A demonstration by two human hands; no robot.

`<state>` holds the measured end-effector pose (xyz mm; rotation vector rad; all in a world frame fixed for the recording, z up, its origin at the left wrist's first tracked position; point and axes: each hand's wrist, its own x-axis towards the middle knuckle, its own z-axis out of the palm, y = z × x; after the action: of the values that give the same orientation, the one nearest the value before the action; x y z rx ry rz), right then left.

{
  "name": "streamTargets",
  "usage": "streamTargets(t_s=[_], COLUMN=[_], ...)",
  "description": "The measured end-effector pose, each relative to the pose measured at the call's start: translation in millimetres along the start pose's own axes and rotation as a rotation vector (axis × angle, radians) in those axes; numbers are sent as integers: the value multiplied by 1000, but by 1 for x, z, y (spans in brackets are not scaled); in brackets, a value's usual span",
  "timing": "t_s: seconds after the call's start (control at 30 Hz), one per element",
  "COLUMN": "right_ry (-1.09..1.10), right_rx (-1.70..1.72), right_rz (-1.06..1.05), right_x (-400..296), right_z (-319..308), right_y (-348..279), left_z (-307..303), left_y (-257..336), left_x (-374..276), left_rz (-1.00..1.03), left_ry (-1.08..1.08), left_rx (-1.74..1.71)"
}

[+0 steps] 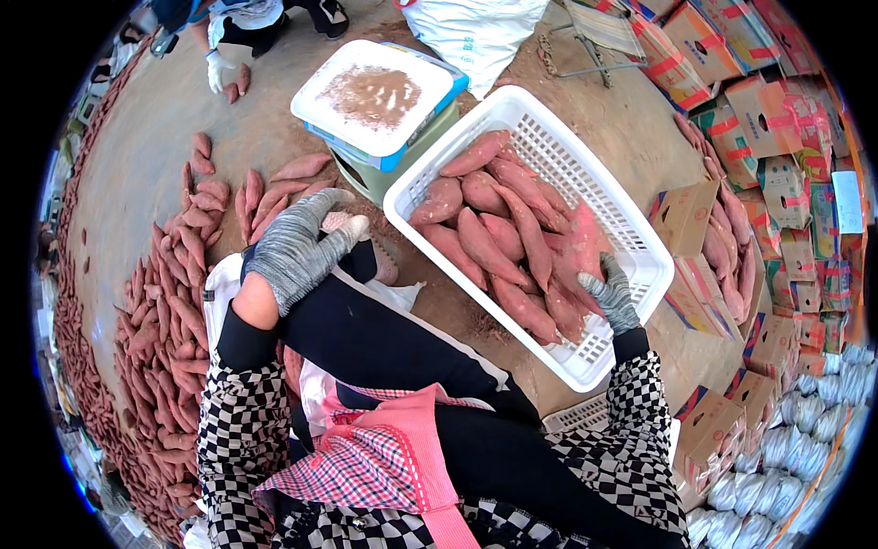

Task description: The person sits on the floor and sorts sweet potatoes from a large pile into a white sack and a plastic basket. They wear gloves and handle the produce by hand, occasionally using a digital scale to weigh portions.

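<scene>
My right hand, in a grey knit glove, grips a pinkish-red sweet potato inside the right end of a white plastic basket. That sweet potato stands tilted and looks slightly blurred. Several other sweet potatoes lie heaped across the basket's floor. Over my raised knee, my left hand wears a matching glove with pale fingertips. Its thumb and fingers are apart, with nothing between them. Loose sweet potatoes lie on the ground just beyond this hand.
Behind the basket, a scale with a soil-dusted white tray sits on a green stool. A long sweet potato pile runs along my left. Cardboard boxes stand at right. Another person's gloved hand reaches toward sweet potatoes at upper left.
</scene>
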<state>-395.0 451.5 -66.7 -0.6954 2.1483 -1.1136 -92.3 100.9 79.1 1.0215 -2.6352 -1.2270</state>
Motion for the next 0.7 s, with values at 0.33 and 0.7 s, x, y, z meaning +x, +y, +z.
streamTargets(t_s=[0.33, 0.7], right_ry=[-88, 91], right_rx=[-485, -197], right_rz=[-44, -51], right_x=[94, 0], right_z=[2, 11], right_y=[4, 45], left_z=[12, 17], left_y=[25, 23], left_x=[18, 15], left_rz=[60, 19], left_ry=[-54, -61], left_rx=[138, 185])
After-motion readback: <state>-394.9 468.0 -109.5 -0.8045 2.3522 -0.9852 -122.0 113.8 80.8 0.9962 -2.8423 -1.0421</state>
